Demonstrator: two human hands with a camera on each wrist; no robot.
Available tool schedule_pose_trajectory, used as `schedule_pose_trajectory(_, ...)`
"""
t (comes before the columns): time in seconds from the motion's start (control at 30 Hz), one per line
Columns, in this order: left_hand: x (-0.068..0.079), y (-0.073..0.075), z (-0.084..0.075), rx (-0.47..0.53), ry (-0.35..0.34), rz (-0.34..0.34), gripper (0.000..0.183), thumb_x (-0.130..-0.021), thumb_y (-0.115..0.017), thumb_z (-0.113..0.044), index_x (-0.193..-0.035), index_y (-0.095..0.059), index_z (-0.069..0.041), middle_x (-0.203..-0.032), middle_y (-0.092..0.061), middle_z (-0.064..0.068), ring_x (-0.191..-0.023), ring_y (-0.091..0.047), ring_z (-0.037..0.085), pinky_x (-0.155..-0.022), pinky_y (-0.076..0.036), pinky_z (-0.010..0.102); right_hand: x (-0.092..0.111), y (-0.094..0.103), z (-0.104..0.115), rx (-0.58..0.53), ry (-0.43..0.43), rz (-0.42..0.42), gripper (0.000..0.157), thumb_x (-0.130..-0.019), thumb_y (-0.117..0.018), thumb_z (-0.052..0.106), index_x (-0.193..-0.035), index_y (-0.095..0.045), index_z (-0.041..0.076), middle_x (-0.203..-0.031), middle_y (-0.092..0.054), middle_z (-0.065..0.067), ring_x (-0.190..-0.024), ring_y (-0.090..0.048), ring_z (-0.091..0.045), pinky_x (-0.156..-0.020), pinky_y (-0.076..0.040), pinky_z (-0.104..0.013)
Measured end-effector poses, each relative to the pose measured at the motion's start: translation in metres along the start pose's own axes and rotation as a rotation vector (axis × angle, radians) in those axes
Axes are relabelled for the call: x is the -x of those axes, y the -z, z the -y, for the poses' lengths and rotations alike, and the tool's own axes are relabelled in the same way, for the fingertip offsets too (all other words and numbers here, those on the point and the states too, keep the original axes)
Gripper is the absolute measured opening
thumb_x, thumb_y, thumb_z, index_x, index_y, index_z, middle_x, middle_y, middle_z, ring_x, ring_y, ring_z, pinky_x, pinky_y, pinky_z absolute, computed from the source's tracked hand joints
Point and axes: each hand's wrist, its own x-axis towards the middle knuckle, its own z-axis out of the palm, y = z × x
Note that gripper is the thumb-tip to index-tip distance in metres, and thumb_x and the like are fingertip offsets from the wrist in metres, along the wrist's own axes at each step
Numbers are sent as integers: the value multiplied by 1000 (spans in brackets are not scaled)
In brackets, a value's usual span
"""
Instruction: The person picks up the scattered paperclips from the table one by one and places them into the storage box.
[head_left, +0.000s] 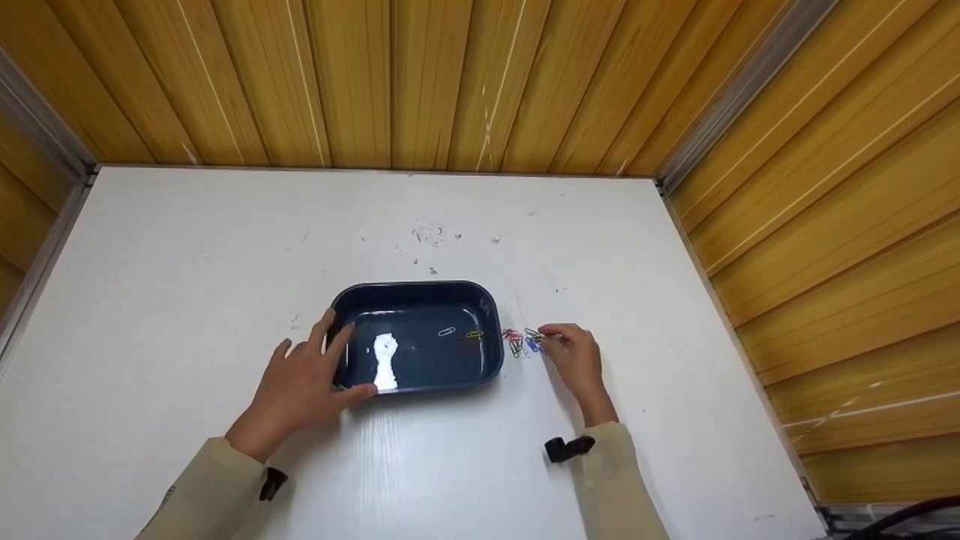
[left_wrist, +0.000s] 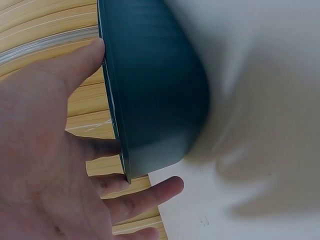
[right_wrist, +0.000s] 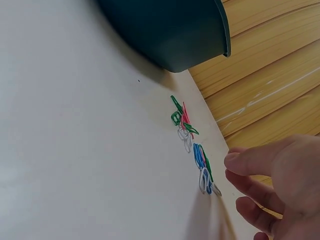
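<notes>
A dark blue rectangular tray (head_left: 420,379) stands mid-table, with a white paper clip (head_left: 447,331) and a yellow paper clip (head_left: 475,334) inside. My left hand (head_left: 300,379) rests at its left end, fingers spread, thumb on the near rim and a fingertip reaching inside. In the left wrist view, the fingers (left_wrist: 145,197) touch or lie beside the tray's rim. Right of the tray, red, green, white and blue paper clips (right_wrist: 185,122) lie loosely piled. My right hand (head_left: 576,360) is beside them, thumb and forefinger close together; no clip shows clearly between them.
The white table (head_left: 225,247) bears dark scuff marks behind the tray. Wood-patterned panels (head_left: 420,82) rise along its back and sides. A black cable (head_left: 907,514) runs at the lower right corner.
</notes>
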Motion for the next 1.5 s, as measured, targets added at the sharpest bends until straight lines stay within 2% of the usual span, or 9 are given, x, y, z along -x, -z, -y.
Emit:
schedule_pose_trajectory(0.13,0,2,-1,-8,-7,1,94,-77,-66,-66,-148,-39,-11,-158,-25,20,-119,-57,45,-107,-29,66,0,-3,-2,27,9,12,22,-86,-69,4,-105,-74,15,-109,-71,-2,-102,-57,-22,-90,-47,-38)
schedule_pose_trajectory(0.27,0,3,-1,-12,-15,-2,93,-77,-67,-65,-148,-39,-10,-158,-25,21,-114,-59,47,-106,-30,66,0,-6,0,81,-17,12,23,-86,-71,6,-105,-73,19,-110,-70,0,-104,-56,-20,-94,-47,-39)
schedule_pose_trajectory(0.37,0,4,-1,-14,-16,-2,93,-77,-67,-65,-148,-40,-10,-157,-25,21,-111,-60,48,-106,-30,66,-2,-7,1,112,-30,10,22,-86,-72,9,-105,-74,21,-109,-69,1,-104,-56,-19,-96,-43,-40)
schedule_pose_trajectory(0.5,0,6,-2,-17,-15,-1,92,-77,-67,-64,-147,-41,-9,-157,-26,22,-111,-60,48,-106,-31,66,-4,-7,2,159,-5,0,17,-85,-73,12,-100,-75,20,-103,-71,1,-99,-56,-20,-95,-36,-44)
schedule_pose_trajectory(0.63,1,6,-3,-17,-12,-5,91,-78,-67,-63,-146,-41,-9,-157,-27,22,-113,-59,47,-106,-30,66,-5,-8,4,189,26,-7,12,-85,-73,11,-94,-75,19,-99,-72,0,-96,-56,-21,-94,-36,-45)
schedule_pose_trajectory(0.87,1,5,-3,-18,-13,-4,91,-78,-67,-63,-146,-42,-9,-157,-27,23,-115,-58,48,-106,-31,67,-5,-9,4,181,1,0,9,-89,-69,13,-94,-73,19,-97,-70,0,-97,-56,-20,-92,-35,-42)
schedule_pose_trajectory(1.07,1,5,-3,-8,-20,-5,90,-78,-68,-62,-146,-42,-9,-157,-26,23,-115,-58,48,-106,-30,67,-6,-9,4,193,15,-21,6,-92,-66,14,-93,-71,16,-94,-70,-2,-92,-55,-20,-86,-35,-40)
schedule_pose_trajectory(1.27,1,4,-3,-4,-24,-4,91,-78,-68,-62,-146,-41,-8,-157,-25,23,-115,-59,46,-106,-31,67,-7,-8,8,137,11,-61,8,-94,-60,13,-97,-67,11,-92,-68,-6,-90,-54,-22,-82,-33,-37)
schedule_pose_trajectory(1.5,0,4,-2,1,-29,-4,90,-79,-68,-61,-146,-42,-8,-156,-26,24,-117,-59,44,-105,-32,67,-7,-5,16,66,-3,-49,10,-96,-56,16,-98,-63,9,-91,-63,-8,-90,-52,-22,-83,-33,-36)
